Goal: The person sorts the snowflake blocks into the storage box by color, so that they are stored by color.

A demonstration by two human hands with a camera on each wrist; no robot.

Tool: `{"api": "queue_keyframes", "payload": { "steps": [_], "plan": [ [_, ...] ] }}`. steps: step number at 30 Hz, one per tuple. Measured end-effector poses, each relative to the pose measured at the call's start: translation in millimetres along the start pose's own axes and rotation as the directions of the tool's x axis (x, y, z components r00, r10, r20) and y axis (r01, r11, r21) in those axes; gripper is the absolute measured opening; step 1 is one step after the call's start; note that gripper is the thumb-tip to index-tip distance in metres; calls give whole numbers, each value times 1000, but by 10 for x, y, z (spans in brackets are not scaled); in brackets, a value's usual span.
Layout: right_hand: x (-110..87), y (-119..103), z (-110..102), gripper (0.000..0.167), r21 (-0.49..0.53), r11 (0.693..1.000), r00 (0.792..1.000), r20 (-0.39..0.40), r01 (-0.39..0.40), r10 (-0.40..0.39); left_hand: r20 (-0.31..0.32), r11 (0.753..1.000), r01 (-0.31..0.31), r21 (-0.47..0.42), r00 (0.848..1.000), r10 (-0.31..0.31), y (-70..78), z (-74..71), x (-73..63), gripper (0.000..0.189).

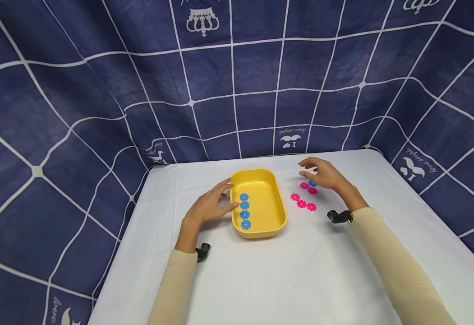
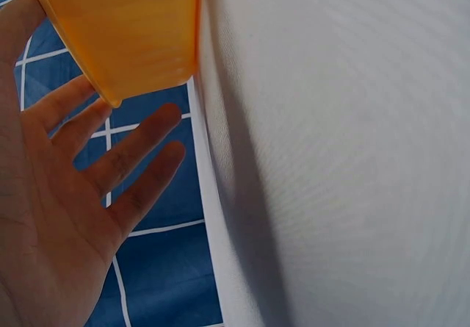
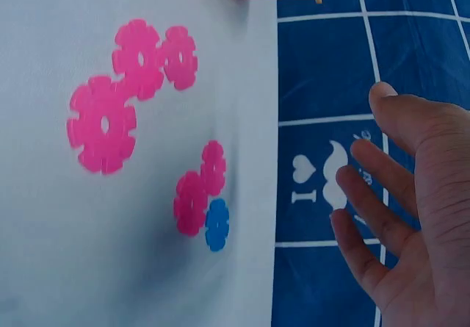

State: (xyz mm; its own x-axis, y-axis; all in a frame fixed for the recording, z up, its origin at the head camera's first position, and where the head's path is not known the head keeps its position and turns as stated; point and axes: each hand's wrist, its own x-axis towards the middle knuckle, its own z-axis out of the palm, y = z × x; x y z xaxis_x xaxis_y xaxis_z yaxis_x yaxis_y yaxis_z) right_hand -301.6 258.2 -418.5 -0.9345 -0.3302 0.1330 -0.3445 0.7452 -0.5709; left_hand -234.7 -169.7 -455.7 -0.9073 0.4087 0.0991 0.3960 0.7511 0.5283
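A yellow tray [image 1: 266,198] stands on the table, with several blue flower-shaped discs [image 1: 245,215] in a column along its left inner side. My left hand [image 1: 209,204] is at the tray's left rim, thumb over the edge and fingers spread along the outer wall, as the left wrist view also shows. To the right of the tray lie several pink flower-shaped discs [image 3: 103,125] in two small clusters. One blue flower-shaped disc [image 3: 217,225] sits in the far cluster. Above that cluster hovers my right hand [image 1: 322,174], fingers parted and loosely bent, holding nothing.
A white cloth [image 1: 285,275] covers the table. Dark blue checked curtains [image 1: 257,72] rise behind the table and at both sides. Small dark wrist cameras [image 1: 338,216] sit on both forearms.
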Motion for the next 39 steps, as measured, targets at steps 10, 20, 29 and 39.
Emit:
{"api": "queue_keyframes", "payload": {
  "steps": [10, 20, 29, 39],
  "plan": [
    [-109, 196, -130, 44, -10, 1000, 1000, -15, -23, 23, 0, 1000, 0, 2, 1000, 0, -29, 16, -3, 85],
    [-198, 309, -227, 44, -16, 1000, 999, -30, -27, 27, 5, 1000, 4, -3, 1000, -4, -34, 15, -5, 84],
    [-214, 370, -187, 44, -1, 999, 998, -31, -47, 47, -2, 1000, 4, -1, 1000, -4, -33, 11, 4, 84],
    [-173, 542, -43, 43, 12, 995, 995, 33, -96, 96, -3, 1000, 1, -12, 1000, -1, -22, 22, 4, 83]
  ]
}}
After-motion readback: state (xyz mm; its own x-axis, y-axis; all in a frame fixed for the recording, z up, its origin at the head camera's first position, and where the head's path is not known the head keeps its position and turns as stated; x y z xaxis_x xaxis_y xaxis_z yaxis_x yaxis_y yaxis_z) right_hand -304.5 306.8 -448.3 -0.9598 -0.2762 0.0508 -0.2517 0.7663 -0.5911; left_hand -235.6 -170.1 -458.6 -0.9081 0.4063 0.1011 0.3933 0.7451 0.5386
